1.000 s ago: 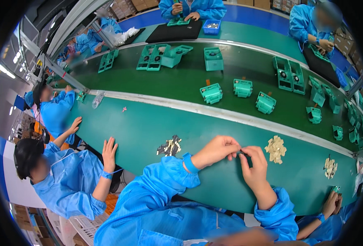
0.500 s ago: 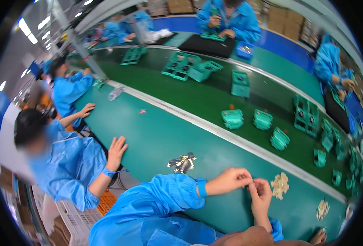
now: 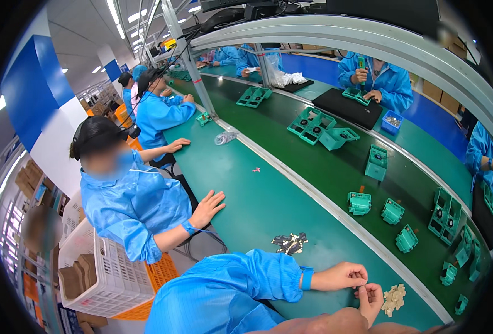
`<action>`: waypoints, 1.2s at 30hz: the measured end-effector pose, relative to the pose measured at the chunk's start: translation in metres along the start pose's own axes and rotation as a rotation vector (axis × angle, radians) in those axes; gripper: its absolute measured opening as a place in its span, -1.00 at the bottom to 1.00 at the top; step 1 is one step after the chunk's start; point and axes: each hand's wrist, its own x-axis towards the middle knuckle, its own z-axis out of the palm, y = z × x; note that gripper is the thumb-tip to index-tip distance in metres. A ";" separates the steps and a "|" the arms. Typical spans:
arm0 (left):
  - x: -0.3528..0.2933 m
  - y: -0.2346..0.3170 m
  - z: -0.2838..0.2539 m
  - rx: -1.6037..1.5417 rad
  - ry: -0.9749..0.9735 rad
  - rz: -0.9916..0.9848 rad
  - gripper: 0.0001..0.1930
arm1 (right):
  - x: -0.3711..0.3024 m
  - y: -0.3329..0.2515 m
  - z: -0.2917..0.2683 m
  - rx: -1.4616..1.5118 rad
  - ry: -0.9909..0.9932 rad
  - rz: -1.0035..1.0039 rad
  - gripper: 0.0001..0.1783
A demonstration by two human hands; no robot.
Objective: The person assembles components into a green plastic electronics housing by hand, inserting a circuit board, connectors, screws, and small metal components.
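Swung leftward since the earlier frame, the view now sets the left hand [image 3: 341, 276] and right hand [image 3: 372, 299] closer to its lower right; both pinch a small dark piece [image 3: 357, 288], mostly hidden by fingertips, over the worktop [image 3: 263, 200], just left of the pale pile [image 3: 393, 300].

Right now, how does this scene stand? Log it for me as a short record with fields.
Left hand: fingertips pinched together, at a small dark piece
Right hand: fingertips at the same piece, too small to identify
Nearest pile: flat tan pieces, beside the right hand
Other pile: black-and-pale parts, beyond the left sleeve
Conveyor belt: teal plastic housings
Co-worker at left: one hand on the green worktable
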 end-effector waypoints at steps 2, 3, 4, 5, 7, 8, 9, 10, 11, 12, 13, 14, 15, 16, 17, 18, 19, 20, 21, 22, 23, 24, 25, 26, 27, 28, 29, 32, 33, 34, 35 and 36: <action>0.000 0.000 0.001 0.000 0.004 -0.001 -0.83 | 0.000 0.000 -0.001 0.015 0.001 0.004 -0.90; 0.000 0.001 0.001 0.002 0.007 0.000 -0.83 | 0.000 0.001 -0.001 0.029 0.004 0.005 -0.89; 0.000 0.001 0.002 0.002 0.010 -0.005 -0.83 | 0.000 0.002 -0.002 0.032 0.002 0.009 -0.89; 0.000 0.001 0.002 0.001 0.006 0.004 -0.83 | 0.001 0.003 -0.004 0.026 0.002 0.010 -0.89; -0.001 0.002 0.004 -0.002 0.002 0.007 -0.82 | 0.000 0.003 -0.006 0.021 0.003 0.016 -0.89; -0.001 0.003 0.004 0.015 0.006 0.001 -0.82 | -0.001 0.002 -0.006 0.026 -0.002 0.022 -0.89; -0.002 0.004 0.006 0.032 0.008 -0.005 -0.82 | -0.002 0.002 -0.006 0.030 -0.004 0.028 -0.89; -0.002 0.004 0.007 0.030 0.007 -0.011 -0.82 | -0.003 0.002 -0.006 0.032 -0.002 0.034 -0.89; -0.003 0.004 0.008 0.080 0.017 0.017 -0.83 | -0.004 0.003 -0.006 0.042 -0.002 0.031 -0.89; -0.002 0.004 0.009 0.130 0.025 0.047 -0.83 | -0.004 0.003 -0.006 0.052 0.000 0.027 -0.89; -0.002 0.005 0.010 0.129 0.023 0.043 -0.83 | -0.004 0.004 -0.007 0.054 0.003 0.030 -0.89; -0.002 0.006 0.010 0.140 0.019 0.035 -0.82 | -0.005 0.004 -0.009 0.051 -0.003 0.041 -0.89; -0.003 0.006 0.011 0.151 0.021 0.028 -0.82 | -0.005 0.004 -0.009 0.047 -0.014 0.052 -0.90; -0.003 0.006 0.012 0.150 0.024 0.022 -0.82 | -0.006 0.003 -0.010 0.050 -0.017 0.057 -0.90; -0.002 0.006 0.013 0.149 0.022 0.031 -0.82 | -0.007 -0.001 -0.011 0.027 -0.009 0.069 -0.91; -0.002 0.005 0.014 0.146 0.020 0.038 -0.81 | -0.008 -0.004 -0.011 0.004 -0.003 0.082 -0.91; -0.002 0.004 0.014 0.144 0.024 0.031 -0.81 | -0.009 -0.007 -0.010 0.006 -0.006 0.089 -0.91; -0.001 0.002 0.014 0.137 0.037 0.048 -0.81 | -0.009 -0.009 -0.008 0.025 -0.001 0.090 -0.92; 0.000 0.000 0.018 0.123 0.045 0.064 -0.81 | -0.011 -0.012 -0.009 0.040 0.011 0.095 -0.93; 0.000 -0.001 0.018 0.115 0.042 0.055 -0.81 | -0.012 -0.016 -0.007 0.038 0.016 0.105 -0.93; 0.001 -0.001 0.017 0.131 0.040 0.067 -0.82 | -0.012 -0.021 -0.004 0.065 0.008 0.088 -0.94; 0.001 0.000 0.016 0.148 0.038 0.078 -0.82 | -0.013 -0.024 -0.002 0.092 0.000 0.071 -0.94; 0.000 0.001 0.017 0.143 0.034 0.071 -0.82 | -0.015 -0.027 0.000 0.093 0.005 0.078 -0.94; -0.001 0.004 0.018 0.124 0.019 0.051 -0.82 | -0.017 -0.030 0.000 0.097 0.007 0.078 -0.94; 0.000 0.004 0.018 0.099 0.003 0.030 -0.82 | -0.017 -0.032 0.000 0.098 0.013 0.082 -0.94; 0.001 0.003 0.017 0.091 0.000 0.024 -0.82 | -0.016 -0.034 0.001 0.096 0.018 0.090 -0.94; 0.001 0.002 0.017 0.103 0.011 0.054 -0.83 | -0.015 -0.036 0.002 0.088 0.008 0.097 -0.94; 0.000 0.006 0.019 0.138 0.018 0.081 -0.83 | -0.019 -0.037 0.001 0.087 -0.004 0.087 -0.93; 0.000 0.008 0.019 0.153 0.014 0.075 -0.83 | -0.019 -0.038 0.001 0.089 -0.005 0.077 -0.93; 0.000 0.007 0.020 0.155 0.018 0.077 -0.83 | -0.019 -0.038 0.001 0.090 -0.009 0.075 -0.93; 0.000 0.005 0.020 0.178 0.017 0.093 -0.83 | -0.020 -0.038 0.000 0.091 -0.007 0.076 -0.93; 0.000 0.006 0.021 0.201 0.014 0.108 -0.83 | -0.020 -0.037 0.000 0.092 -0.003 0.079 -0.93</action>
